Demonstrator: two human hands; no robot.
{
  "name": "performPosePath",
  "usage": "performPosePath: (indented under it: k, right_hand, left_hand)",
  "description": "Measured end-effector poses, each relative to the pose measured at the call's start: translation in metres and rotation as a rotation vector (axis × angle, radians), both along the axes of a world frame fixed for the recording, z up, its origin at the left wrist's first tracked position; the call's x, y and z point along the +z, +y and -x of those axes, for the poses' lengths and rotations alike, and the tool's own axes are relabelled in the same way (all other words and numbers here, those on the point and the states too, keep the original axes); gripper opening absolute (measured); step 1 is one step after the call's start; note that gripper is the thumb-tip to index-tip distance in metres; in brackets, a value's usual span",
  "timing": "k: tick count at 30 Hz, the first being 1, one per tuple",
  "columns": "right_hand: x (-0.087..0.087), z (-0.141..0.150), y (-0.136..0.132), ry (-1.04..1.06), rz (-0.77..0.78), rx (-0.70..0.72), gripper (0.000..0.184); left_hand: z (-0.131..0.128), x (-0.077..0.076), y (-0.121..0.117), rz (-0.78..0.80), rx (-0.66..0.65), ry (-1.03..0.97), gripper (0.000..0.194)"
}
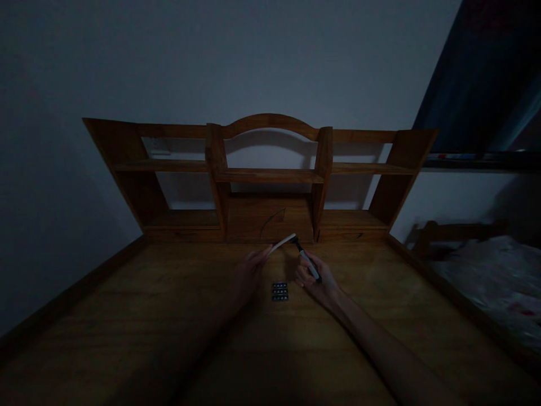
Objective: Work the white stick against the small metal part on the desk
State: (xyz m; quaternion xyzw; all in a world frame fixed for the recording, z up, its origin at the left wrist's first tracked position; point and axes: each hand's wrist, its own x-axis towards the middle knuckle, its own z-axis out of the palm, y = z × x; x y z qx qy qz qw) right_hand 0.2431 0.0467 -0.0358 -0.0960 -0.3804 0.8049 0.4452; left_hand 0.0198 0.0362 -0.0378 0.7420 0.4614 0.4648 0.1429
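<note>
The room is dim. My left hand (250, 269) has its fingers closed on one end of a slim, pale, slightly curved stick (282, 243), which slants up to the right. My right hand (318, 278) is wrapped round the grey and black handle of a razor (311, 266). Its dark head is up against the far end of the stick; whether they touch I cannot tell. Between and below my hands, a small dark rectangular pack (279, 291) with several rows of light specks lies on the wooden desk (279, 344).
Along the desk's back stands a wooden shelf unit (270, 176) with open compartments and low drawers (353, 235). Raised wooden edges (456, 299) run down both sides. Beyond the right edge lies a crumpled pale plastic heap (499, 276). A dark window (482, 84) is at upper right.
</note>
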Motion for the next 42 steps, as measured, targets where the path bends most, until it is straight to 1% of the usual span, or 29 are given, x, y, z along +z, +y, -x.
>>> performPosePath:
  k: [5, 8, 13, 17, 22, 29, 37, 42]
  right_hand:
    - [-0.0002, -0.0022, 0.0014, 0.002, 0.015, -0.026, 0.038]
    - [0.0017, -0.0022, 0.0005, -0.009, 0.022, -0.026, 0.038]
    - [0.0036, -0.002, -0.001, -0.019, 0.001, -0.032, 0.038]
    - [0.0019, -0.0027, -0.0001, -0.032, -0.006, -0.034, 0.039]
    - [0.0017, -0.0027, 0.0007, -0.033, -0.008, -0.015, 0.039]
    - [0.0009, -0.0028, 0.0015, -0.033, 0.002, -0.029, 0.04]
    - [0.0065, -0.0023, -0.0013, -0.03, 0.018, -0.036, 0.041]
    - [0.0048, -0.0029, -0.0002, 0.004, 0.04, -0.027, 0.039]
  left_hand:
    - [0.0021, -0.0033, 0.0018, 0.005, 0.024, 0.027, 0.041]
    - [0.0029, -0.0056, 0.0039, -0.003, 0.037, 0.008, 0.04]
    - [0.003, -0.0038, 0.0035, 0.014, 0.044, -0.025, 0.041]
    - [0.0035, -0.0035, 0.0031, 0.006, 0.071, -0.006, 0.041]
    - [0.0035, -0.0064, 0.0046, -0.014, 0.06, 0.003, 0.041]
    - [0.0013, -0.0027, 0.0007, -0.017, 0.038, 0.004, 0.041]
    - [0.0025, -0.004, 0.001, 0.009, -0.003, -0.009, 0.041]
    - [0.002, -0.0063, 0.0028, -0.013, 0.032, -0.001, 0.04]
